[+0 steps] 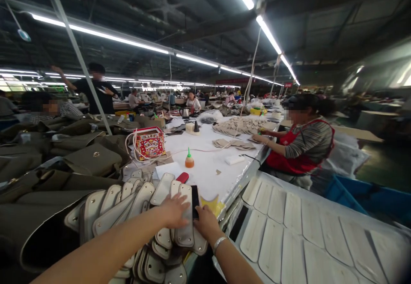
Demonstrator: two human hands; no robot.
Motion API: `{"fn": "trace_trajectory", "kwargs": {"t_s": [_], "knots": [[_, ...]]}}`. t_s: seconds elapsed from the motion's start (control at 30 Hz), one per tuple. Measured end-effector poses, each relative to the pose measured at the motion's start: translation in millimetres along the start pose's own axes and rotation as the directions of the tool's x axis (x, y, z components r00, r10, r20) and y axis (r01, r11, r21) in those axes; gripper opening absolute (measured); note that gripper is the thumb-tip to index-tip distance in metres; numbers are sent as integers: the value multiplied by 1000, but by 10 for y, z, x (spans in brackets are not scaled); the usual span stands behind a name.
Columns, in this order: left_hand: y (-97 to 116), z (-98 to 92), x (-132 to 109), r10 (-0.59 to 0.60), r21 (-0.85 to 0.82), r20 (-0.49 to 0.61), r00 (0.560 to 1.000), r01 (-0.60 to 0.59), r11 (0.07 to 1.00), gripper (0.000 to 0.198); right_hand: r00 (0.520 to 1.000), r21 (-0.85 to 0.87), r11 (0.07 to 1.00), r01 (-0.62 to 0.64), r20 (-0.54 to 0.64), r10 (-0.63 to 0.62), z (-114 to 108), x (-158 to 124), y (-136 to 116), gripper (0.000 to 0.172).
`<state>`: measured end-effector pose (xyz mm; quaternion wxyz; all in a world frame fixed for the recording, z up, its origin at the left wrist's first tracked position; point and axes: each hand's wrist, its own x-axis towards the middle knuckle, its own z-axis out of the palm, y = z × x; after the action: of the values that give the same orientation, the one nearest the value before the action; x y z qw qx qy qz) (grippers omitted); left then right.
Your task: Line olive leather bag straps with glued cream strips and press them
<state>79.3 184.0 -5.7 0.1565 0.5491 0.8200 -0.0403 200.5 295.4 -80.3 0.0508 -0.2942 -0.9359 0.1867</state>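
Observation:
My left hand lies with spread fingers on a light grey rounded panel with small metal studs near its ends. Just to its right, my right hand has its fingers curled at the edge of another grey panel, beside a black strip; the fingertips are partly hidden. Many similar studded panels lie in overlapping piles to the left and below my hands. Behind the piled panels is a red rounded object, and a yellow piece sits beyond my right hand.
Dark olive bags heap up on the left. A bottle with a green nozzle and a red patterned box stand on the white table. Pale panels lie in rows at right, near a blue crate. A co-worker sits there.

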Motion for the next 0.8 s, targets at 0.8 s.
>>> {"fn": "trace_trajectory", "kwargs": {"t_s": [0.8], "knots": [[534, 449, -53, -143, 276, 169, 975, 93, 957, 104, 955, -85, 953, 289, 94, -282, -162, 275, 833, 53]]}}
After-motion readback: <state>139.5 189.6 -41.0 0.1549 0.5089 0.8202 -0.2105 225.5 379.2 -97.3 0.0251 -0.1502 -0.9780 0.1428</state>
